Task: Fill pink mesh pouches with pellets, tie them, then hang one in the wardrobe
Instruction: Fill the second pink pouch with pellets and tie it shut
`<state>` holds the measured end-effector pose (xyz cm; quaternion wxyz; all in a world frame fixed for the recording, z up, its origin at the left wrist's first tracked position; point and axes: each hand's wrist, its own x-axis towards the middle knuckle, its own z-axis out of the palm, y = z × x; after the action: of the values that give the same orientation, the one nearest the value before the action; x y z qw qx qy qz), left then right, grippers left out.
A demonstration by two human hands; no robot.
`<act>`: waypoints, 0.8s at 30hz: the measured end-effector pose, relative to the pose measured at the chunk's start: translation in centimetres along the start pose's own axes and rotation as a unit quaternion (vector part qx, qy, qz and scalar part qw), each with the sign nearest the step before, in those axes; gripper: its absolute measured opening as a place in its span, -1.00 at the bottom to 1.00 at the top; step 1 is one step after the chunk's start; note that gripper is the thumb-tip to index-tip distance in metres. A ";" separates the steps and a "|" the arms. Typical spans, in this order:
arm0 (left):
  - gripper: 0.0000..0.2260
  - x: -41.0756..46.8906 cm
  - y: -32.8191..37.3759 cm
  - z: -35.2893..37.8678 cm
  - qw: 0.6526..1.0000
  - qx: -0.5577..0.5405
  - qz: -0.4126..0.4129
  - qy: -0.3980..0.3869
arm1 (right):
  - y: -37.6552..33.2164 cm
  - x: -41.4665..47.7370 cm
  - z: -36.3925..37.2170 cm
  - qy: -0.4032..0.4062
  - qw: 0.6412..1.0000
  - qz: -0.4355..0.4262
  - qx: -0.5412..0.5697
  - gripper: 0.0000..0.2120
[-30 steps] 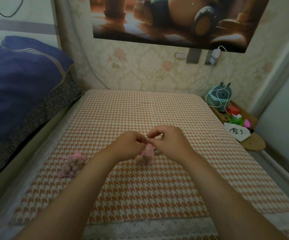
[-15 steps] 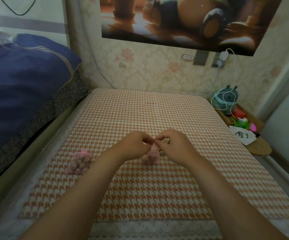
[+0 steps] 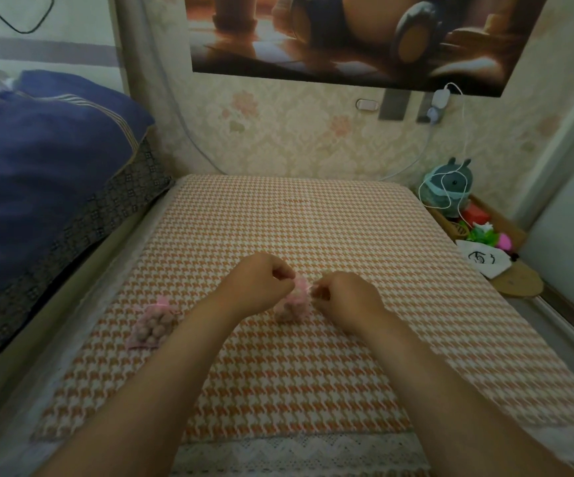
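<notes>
Houndstooth cloth (image 3: pixel 313 218), hands (image 3: pixel 261 287) on pouch (image 3: pixel 292 304)

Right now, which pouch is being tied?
The pouch between the hands, both hands pulling its strings. The other pouch lies untouched left of the left hand.

1. The tabletop (image 3: pixel 313 218) is covered with a cloth in an orange and white houndstooth pattern, and a band of white lace runs along its near edge.
2. One pink mesh pouch (image 3: pixel 153 327), filled with brownish pellets and tied at the top, lies on the cloth at the left side.
3. A second pink pouch (image 3: pixel 292 306) rests on the cloth near the middle, between the two hands.
</notes>
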<state>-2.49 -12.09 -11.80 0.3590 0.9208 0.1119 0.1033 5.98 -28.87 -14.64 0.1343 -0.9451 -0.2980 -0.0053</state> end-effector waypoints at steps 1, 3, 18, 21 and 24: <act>-0.86 0.0 0.0 0.0 1.000 0.002 0.003 -0.001 | 0.0 0.1 0.1 0.000 1.000 0.003 -0.003 -0.80; -0.86 0.1 -0.1 0.0 1.000 0.007 0.009 -0.005 | 0.0 0.2 0.4 -0.003 1.000 0.006 -0.003 -0.80; -0.79 0.3 -0.4 0.0 0.999 -0.012 0.020 -0.046 | -0.8 0.2 -3.5 0.109 0.981 0.002 0.161 -0.89; -0.79 0.3 -0.4 0.1 0.998 -0.023 0.023 -0.055 | -1.7 -0.3 -4.1 0.121 0.967 -0.027 0.223 -0.92; -0.81 0.1 -0.3 0.1 0.997 -0.025 0.033 -0.058 | -2.4 -0.8 -3.7 0.098 0.967 -0.053 0.231 -0.93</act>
<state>-2.38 -11.89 -12.05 0.3839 0.9193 0.0579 0.0646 4.25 -28.40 -10.53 0.3769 -0.8662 -0.3260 -0.0364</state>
